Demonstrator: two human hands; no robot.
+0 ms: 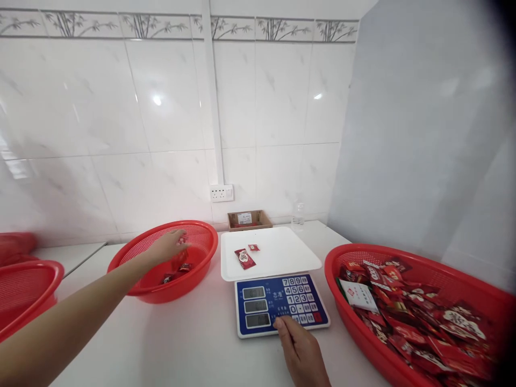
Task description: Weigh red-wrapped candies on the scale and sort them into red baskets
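My left hand point(166, 246) reaches over a red plastic basket point(177, 290), its fingers closed on a red snack packet point(183, 237) that is partly hidden and blurred. A few dark red packets point(169, 278) lie in the bottom of that basket. At the front edge of a blue and white digital scale point(278, 294), my right hand point(300, 346) is curled, with the thumb by the keypad; whatever its fingers may hold is hidden. On the scale's white tray point(286, 250) are a larger red packet point(245, 258) and a small red packet point(253, 247).
To the right stands a large red basket point(336, 258) full of red packets, with a white packet point(358, 295) among them. Another red basket point(30, 269) is at the far left. Behind the tray are a cardboard box point(258, 228) and a clear bottle point(298, 215) near the wall.
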